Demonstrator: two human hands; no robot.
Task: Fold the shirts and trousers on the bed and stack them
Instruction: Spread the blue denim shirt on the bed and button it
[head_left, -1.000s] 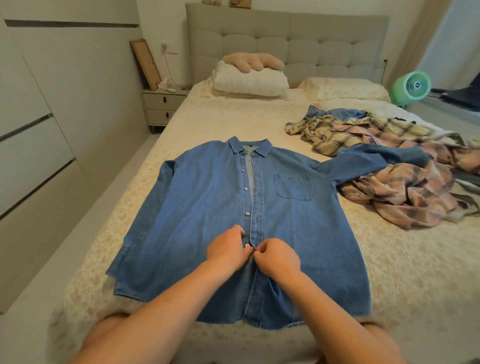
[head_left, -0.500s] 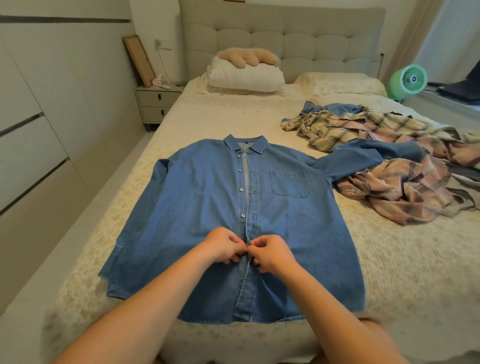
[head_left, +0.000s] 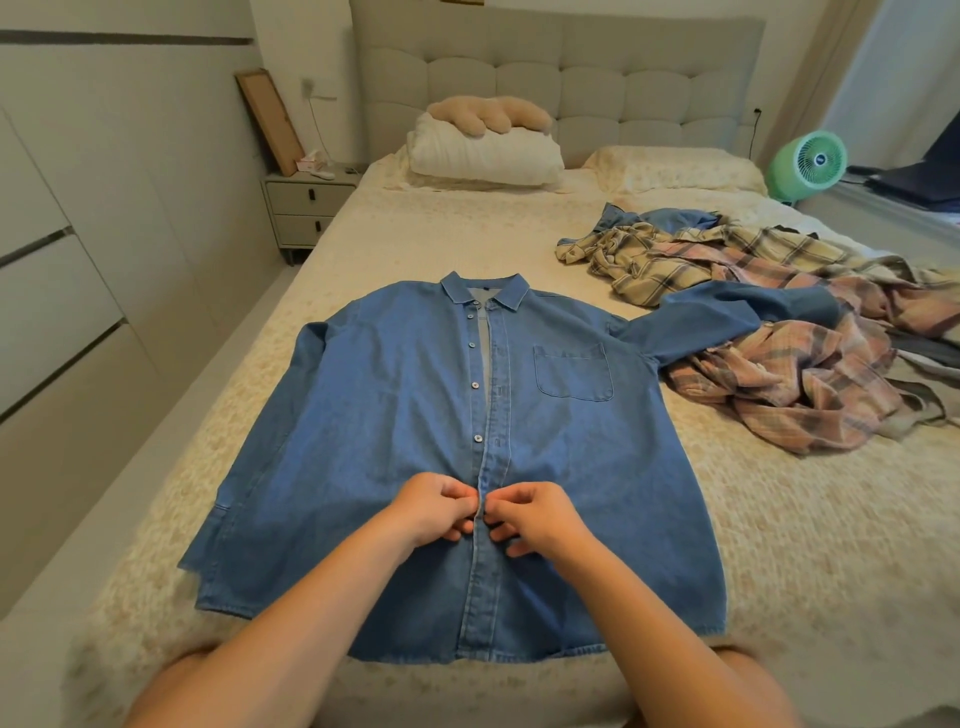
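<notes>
From where I look down, the bed (head_left: 779, 545) fills most of the view, its cream patterned cover running up to the tufted headboard (head_left: 561, 88) at twelve o'clock. Spread flat across the middle of it, front side up and collar toward twelve, lies the blue denim shirt (head_left: 389, 441); its hem reaches the near edge at six, one sleeve lies along the body at nine, and the other sleeve stretches out toward two o'clock onto the clothes pile. That heap of crumpled plaid shirts (head_left: 789, 384) sits at two to three o'clock, with a bit of another blue garment showing at its far end. At twelve o'clock a white pillow (head_left: 483, 156) carries a tan plush cushion (head_left: 488, 117). A green fan (head_left: 810, 163) stands at one to two o'clock off the bed's far corner, and a nightstand (head_left: 306, 205) sits at eleven. My left hand (head_left: 431, 512) and right hand (head_left: 535, 514) meet at the shirt's placket just below centre, fingers curled, each pinching an edge of the front opening. Four buttons above them lie undone.
</notes>
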